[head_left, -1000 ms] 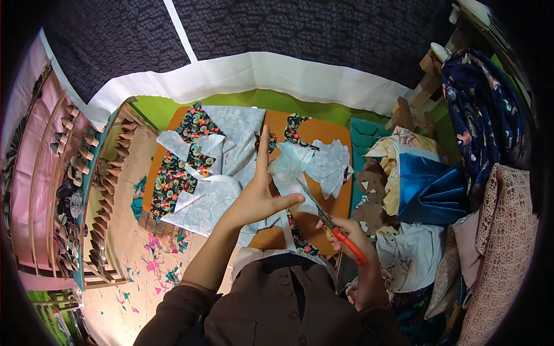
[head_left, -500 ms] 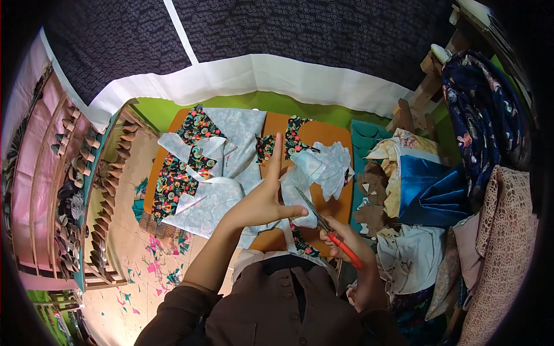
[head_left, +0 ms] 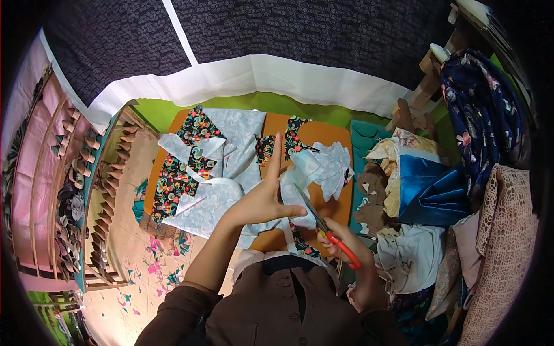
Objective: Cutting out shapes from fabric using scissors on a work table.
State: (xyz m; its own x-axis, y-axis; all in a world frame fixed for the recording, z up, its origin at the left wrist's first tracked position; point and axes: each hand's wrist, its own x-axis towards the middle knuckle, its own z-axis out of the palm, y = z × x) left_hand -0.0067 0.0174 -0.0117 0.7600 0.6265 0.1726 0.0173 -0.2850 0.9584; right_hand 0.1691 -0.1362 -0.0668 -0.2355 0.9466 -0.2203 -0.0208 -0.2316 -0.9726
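Observation:
My left hand (head_left: 262, 202) is raised over the table, its fingers stretched up and the thumb held well apart, with nothing visibly gripped. In my right hand (head_left: 340, 239) is a pair of scissors (head_left: 344, 250) with red handles, its blades pointing up and left toward my left thumb. Behind the blades lies a crumpled pale blue piece of cloth (head_left: 329, 167). Left of it spreads a larger pale blue cloth (head_left: 239, 132), lying with dark floral cloth (head_left: 167, 187). Another dark floral piece (head_left: 295, 138) lies farther back.
The orange-brown table (head_left: 332, 132) carries the cloth. Folded fabrics, including a shiny blue one (head_left: 424, 190), are piled at the right. A shoe rack (head_left: 104, 230) stands at the left, and scraps (head_left: 154, 268) litter the floor. A dark patterned curtain (head_left: 288, 40) hangs behind.
The scissors and my right hand have shifted very slightly up and left. My left hand and the cloth look the same.

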